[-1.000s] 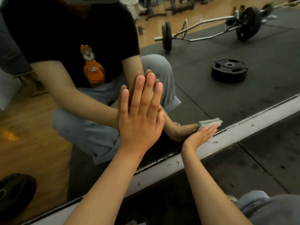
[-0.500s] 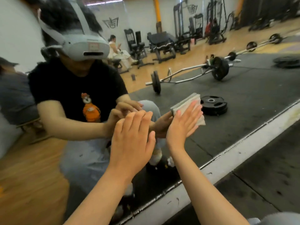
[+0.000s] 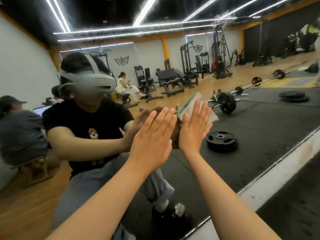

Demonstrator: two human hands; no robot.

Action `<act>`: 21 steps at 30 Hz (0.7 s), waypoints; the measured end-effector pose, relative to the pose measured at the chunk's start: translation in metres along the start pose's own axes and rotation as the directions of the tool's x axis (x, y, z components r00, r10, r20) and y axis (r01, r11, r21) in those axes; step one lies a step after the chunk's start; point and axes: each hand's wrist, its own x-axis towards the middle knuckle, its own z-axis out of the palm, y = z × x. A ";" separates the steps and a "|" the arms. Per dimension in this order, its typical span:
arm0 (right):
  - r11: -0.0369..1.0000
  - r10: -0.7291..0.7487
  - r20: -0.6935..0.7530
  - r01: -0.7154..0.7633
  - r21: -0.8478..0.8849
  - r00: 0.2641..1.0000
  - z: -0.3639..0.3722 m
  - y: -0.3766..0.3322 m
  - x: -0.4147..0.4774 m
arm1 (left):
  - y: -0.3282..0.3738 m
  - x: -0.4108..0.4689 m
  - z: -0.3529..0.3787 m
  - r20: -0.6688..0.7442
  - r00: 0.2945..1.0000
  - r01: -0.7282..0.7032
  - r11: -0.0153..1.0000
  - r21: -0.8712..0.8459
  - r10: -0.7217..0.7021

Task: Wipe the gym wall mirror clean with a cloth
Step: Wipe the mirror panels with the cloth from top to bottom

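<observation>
**Hand and Cloth Positions at the Mirror**

Your left hand lies flat against the mirror. Its fingers are straight and close together, pointing up and slightly to the right. It grasps nothing, and it meets its own reflection at the glass.

Your right hand is just beside it on the right. It is also released, with the fingers straight and slightly spread. You press the cloth onto the glass with this flat palm; the fingers do not curl round it.

The cloth is folded into a thick pad between your right hand and the mirror. Its folded edge shows above and to the left of your fingertips. One corner protrudes past the right side of the hand. You cannot tell from this view whether your two hands touch each other.

The cloth sits well above the white lower frame of the mirror. This frame runs diagonally from the lower centre to the right edge. A dark floor mat lies on the near side of it.

Reflected in the glass:
- A weight plate lies flat on the dark mat, just right of your right wrist.
- A loaded barbell rests farther back, right of the cloth.
- Your reflection is at the left, wearing a grey headset and a black T-shirt.
</observation>
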 end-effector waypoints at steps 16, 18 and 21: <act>0.777 0.629 -0.055 -0.628 0.047 0.775 0.007 0.241 -0.125 | 0.068 -0.035 0.062 0.066 0.996 -0.061 0.987 0.147 0.051; 0.672 0.740 -0.057 -0.740 0.014 0.671 0.007 0.261 -0.137 | 0.068 -0.037 0.063 0.048 0.997 -0.058 0.989 0.137 0.052; 0.638 0.768 -0.063 -0.770 -0.014 0.638 0.008 0.268 -0.145 | 0.068 -0.036 0.065 0.039 0.997 -0.065 0.988 0.138 0.060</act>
